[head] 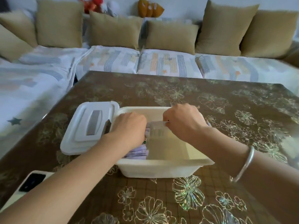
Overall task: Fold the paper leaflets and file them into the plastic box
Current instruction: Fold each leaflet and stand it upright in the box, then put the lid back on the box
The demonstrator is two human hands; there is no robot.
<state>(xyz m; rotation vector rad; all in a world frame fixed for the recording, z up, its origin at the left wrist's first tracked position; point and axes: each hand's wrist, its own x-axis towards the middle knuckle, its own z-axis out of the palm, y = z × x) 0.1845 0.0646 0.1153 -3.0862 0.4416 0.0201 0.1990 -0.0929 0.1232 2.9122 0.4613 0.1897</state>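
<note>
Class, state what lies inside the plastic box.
Folded leaflets stand at the box's left; the right hand pinches one leaflet's top edge. The left hand hides what lies beneath it.

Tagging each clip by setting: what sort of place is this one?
Probably a home living room: a long sofa with tan cushions wraps round a floral-topped table, with soft toys behind it.

I see the white plastic box (pixel 161 169) sitting level and open-topped, near centre. Lavender folded leaflets (pixel 139 153) stand packed on edge in its left part; just right of them one pale leaflet (pixel 157 133) stands upright.
</note>
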